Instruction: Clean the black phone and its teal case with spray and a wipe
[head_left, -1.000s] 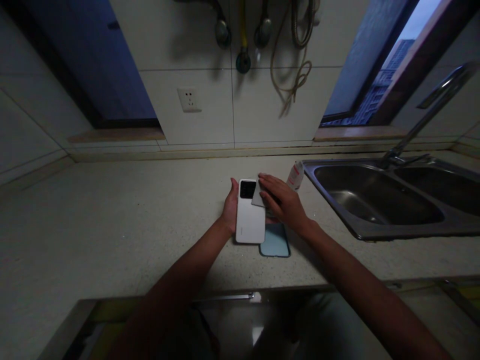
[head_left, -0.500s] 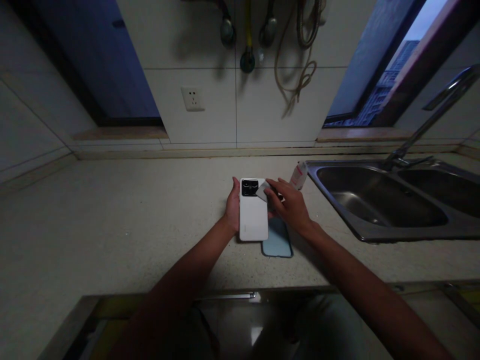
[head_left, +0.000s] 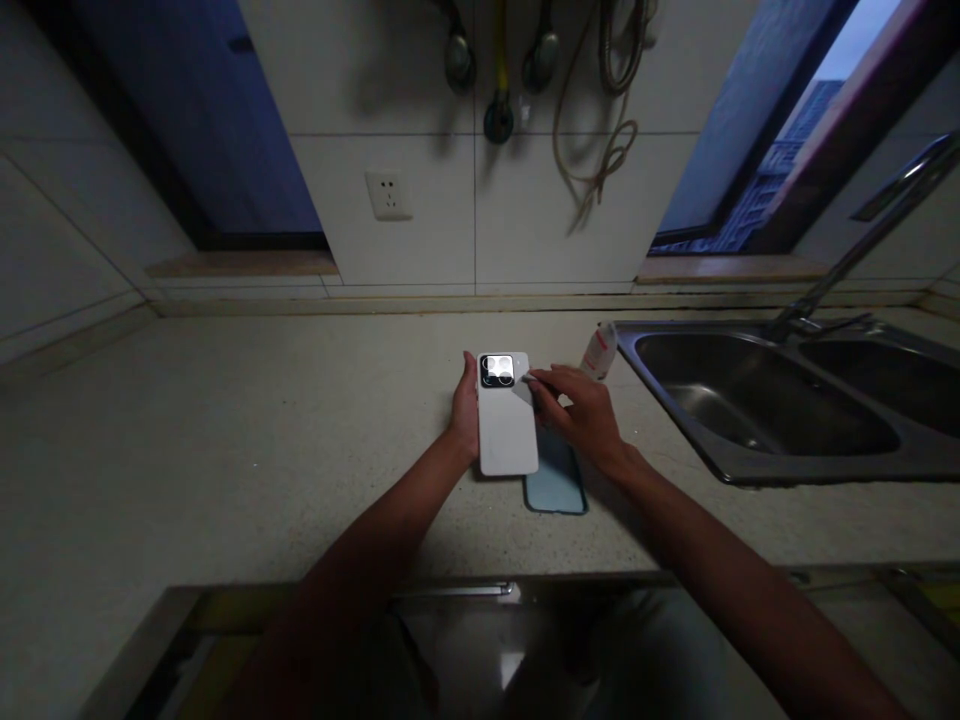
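My left hand (head_left: 465, 413) is closed around the left edge of a white smartphone (head_left: 508, 435), its thumb along the side. The phone's back faces me, with a black camera block (head_left: 497, 371) at the top left catching bright light. At its upper right edge, my right hand (head_left: 581, 400) pinches a small thin grey piece (head_left: 523, 389) that looks like cloth or a pad, close against the phone's back. Below and partly behind lies a light blue phone case (head_left: 556, 485) on the counter. A clear plastic packet with red print (head_left: 599, 351) stands behind my right hand.
A double steel sink (head_left: 720, 470) with a tall faucet (head_left: 862, 240) is set into the counter (head_left: 300, 400) at the right. Its front edge runs just below my forearms. On the tiled wall are a socket (head_left: 388, 195), pipe fittings and a looped cord (head_left: 611, 160).
My right hand has shifted slightly down from the camera block with the grey piece, which shows less of its face. The phone has tilted a little, and its camera block now reflects brightly.
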